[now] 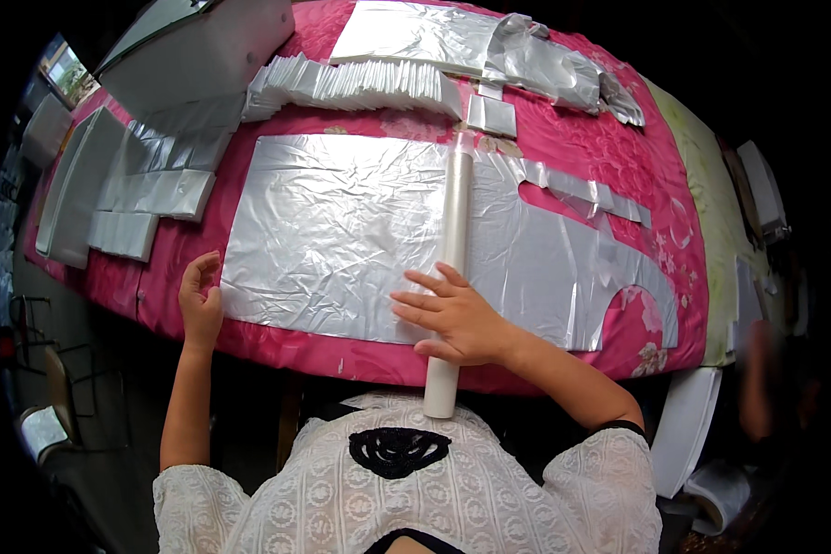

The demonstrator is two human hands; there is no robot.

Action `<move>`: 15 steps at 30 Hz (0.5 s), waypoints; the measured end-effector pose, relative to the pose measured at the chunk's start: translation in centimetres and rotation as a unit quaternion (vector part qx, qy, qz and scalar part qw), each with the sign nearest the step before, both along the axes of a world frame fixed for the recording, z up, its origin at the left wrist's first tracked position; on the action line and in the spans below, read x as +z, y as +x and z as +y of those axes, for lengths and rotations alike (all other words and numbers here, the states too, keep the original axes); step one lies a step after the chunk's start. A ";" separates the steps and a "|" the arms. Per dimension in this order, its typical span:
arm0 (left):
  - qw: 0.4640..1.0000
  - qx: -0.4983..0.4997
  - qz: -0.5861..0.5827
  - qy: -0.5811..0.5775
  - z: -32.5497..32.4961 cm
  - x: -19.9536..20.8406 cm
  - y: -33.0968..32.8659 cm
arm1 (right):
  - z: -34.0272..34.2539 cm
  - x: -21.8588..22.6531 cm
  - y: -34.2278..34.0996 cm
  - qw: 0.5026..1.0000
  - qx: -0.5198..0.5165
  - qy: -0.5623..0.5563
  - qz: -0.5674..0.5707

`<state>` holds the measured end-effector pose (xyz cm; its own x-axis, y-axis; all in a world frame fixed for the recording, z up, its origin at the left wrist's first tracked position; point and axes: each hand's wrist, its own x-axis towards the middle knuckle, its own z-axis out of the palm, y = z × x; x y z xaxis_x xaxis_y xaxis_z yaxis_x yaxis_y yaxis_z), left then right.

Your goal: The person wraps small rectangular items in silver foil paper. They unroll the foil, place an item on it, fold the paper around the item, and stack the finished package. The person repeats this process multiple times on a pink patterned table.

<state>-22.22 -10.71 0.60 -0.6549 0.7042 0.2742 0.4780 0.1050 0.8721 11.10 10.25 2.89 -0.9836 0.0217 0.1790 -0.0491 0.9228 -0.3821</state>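
Observation:
A silvery-white plastic vest-type bag (332, 235) lies flat in front of me, wrinkled on its left part, with its handle cut-outs toward the right. Across it, pointing away from me, rests a long pale roll (456, 208) whose near end sticks out past the table edge. My right hand (462, 319) lies over the near part of this roll, palm down, with fingers spread. Beside the bag's near left corner is my left hand (201, 300), fingers loosely curled, a gap between thumb and fingertips, and nothing visible in it.
The table has a pink flowered cloth (379, 362). Behind the bag stands a long row of folded white packets (351, 85). More bags (415, 37) lie at the far side. Stacked packets (157, 194), a grey-white box (198, 55) and a white panel-like piece (78, 189) occupy the left.

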 end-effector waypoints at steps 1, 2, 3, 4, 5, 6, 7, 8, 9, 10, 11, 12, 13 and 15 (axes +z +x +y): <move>1.000 -0.001 -0.001 0.007 -0.1 0.3 0.5 | -1.8 0.3 -2.6 0.992 0.077 -0.094 -0.014; 1.000 -0.005 0.015 -0.010 -0.2 0.6 1.0 | -3.7 0.7 -5.0 0.970 0.154 -0.187 -0.029; 0.999 -0.007 0.031 -0.029 -0.4 1.0 1.6 | -5.2 1.1 -6.9 0.953 0.193 -0.232 -0.016; 0.998 -0.014 0.047 -0.048 -0.2 1.3 2.2 | -6.3 1.5 -8.2 0.934 0.227 -0.276 -0.002; 0.996 -0.035 0.066 -0.043 -0.4 1.9 3.0 | -6.5 1.9 -9.6 0.939 0.227 -0.253 0.046; 0.993 -0.047 0.095 -0.047 -0.7 2.0 3.4 | -6.0 2.2 -11.0 0.942 0.226 -0.228 0.093; 0.994 -0.047 0.084 -0.057 -1.1 2.5 4.2 | -5.1 2.4 -12.0 0.951 0.184 -0.212 0.134; 0.994 -0.049 0.072 -0.065 -1.4 3.1 5.1 | -3.9 2.0 -13.1 0.966 0.136 -0.155 0.159; 0.996 -0.050 0.034 -0.072 -1.9 3.3 5.9 | -2.8 1.7 -14.0 0.985 0.077 -0.087 0.131; 0.994 -0.054 0.031 -0.090 -2.5 3.3 6.5 | -1.9 0.6 -15.2 0.994 0.039 -0.028 0.094; 0.990 -0.059 0.044 -0.121 -3.1 3.5 7.1 | -1.4 -0.5 -16.4 0.996 0.036 -0.010 0.081; 0.985 -0.065 0.057 -0.151 -3.4 3.5 7.8 | -1.3 -1.3 -17.4 0.997 0.032 0.009 0.067; 0.978 -0.055 0.091 -0.182 -3.5 3.4 8.5 | -1.7 -2.0 -18.5 0.997 0.031 -0.004 0.072; 0.962 -0.033 0.122 -0.243 -4.0 2.5 9.3 | -3.3 -2.8 -20.7 0.996 0.027 -0.029 0.080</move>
